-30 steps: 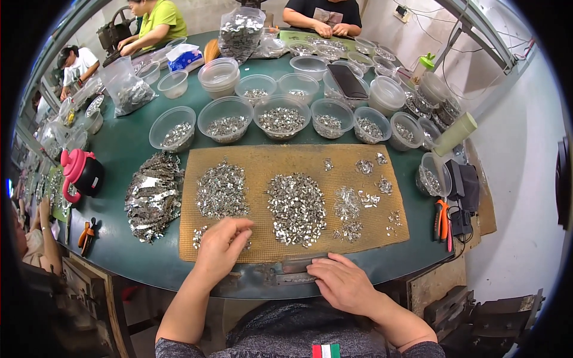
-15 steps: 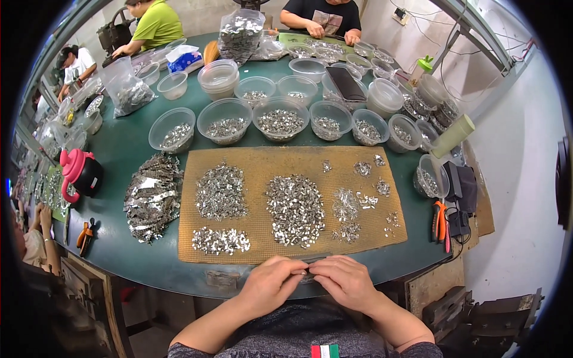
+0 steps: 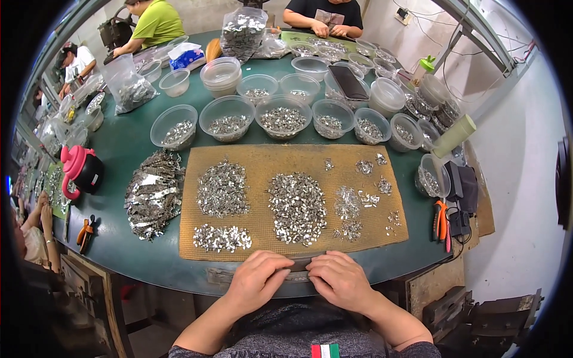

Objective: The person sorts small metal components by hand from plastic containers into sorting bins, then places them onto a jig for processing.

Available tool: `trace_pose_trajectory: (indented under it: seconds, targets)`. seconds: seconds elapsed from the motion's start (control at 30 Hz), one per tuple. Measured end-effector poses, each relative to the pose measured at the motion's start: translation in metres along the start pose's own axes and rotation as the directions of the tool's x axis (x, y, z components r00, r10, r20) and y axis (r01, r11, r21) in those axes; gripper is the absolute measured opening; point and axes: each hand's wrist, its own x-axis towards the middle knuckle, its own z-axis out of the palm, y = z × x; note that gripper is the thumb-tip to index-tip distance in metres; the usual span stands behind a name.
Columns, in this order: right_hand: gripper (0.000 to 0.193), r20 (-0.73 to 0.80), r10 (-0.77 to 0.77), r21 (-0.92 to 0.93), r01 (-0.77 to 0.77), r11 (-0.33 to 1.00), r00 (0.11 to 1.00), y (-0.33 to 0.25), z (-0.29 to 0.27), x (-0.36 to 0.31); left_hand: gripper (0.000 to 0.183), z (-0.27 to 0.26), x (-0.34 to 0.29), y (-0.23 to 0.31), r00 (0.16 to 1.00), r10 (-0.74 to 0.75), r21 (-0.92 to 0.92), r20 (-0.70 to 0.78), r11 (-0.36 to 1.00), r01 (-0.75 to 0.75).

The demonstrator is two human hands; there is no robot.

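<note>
Close to my body, at the table's front edge, my left hand (image 3: 256,281) and my right hand (image 3: 340,280) face each other with a small gap between them. Fingers on both are curled and closed, thumbs tucked toward the fingertips; whatever they grip is hidden. A worn grey metal bar (image 3: 224,277) runs along the edge under and between them. Just beyond lies a tan textured mat (image 3: 256,227) with piles of small silvery metal pieces: a large middle pile (image 3: 296,209), a left pile (image 3: 223,190), a lower left pile (image 3: 222,238) and several smaller ones at right.
Clear plastic bowls (image 3: 283,122) of metal pieces line the mat's far side. Left are a heap of metal strips (image 3: 154,194), a pink-lidded black jug (image 3: 82,170) and orange-handled pliers (image 3: 86,234). More pliers (image 3: 440,221) lie right. A phone (image 3: 348,82) rests on bowls. Other people work beyond.
My hands have drawn slightly apart; earlier their fingertips nearly met over a small thing. More of the metal bar shows between and left of them. The view has shifted slightly.
</note>
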Motion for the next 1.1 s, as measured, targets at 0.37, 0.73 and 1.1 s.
trace_pose_trajectory:
  seconds: [0.37, 0.73, 1.1]
  targets:
    - [0.02, 0.069, -0.052, -0.152, 0.062, 0.987, 0.996, -0.011, 0.001, 0.001, 0.02, 0.002, -0.014, -0.007, 0.994, 0.105, 0.087, -0.026, 0.991, -0.103]
    - [0.032, 0.086, 0.154, -0.046, -0.151, 0.988, 0.984, -0.009, -0.021, -0.019, 0.036, 0.011, -0.02, -0.003, 0.961, 0.266, 0.261, 0.078, 0.925, -0.277]
    - [0.06, 0.014, 0.259, -0.072, -0.257, 0.964, 0.966, 0.025, -0.03, -0.054, 0.037, 0.01, 0.015, -0.021, 0.923, 0.274, 0.209, 0.27, 0.919, -0.334]
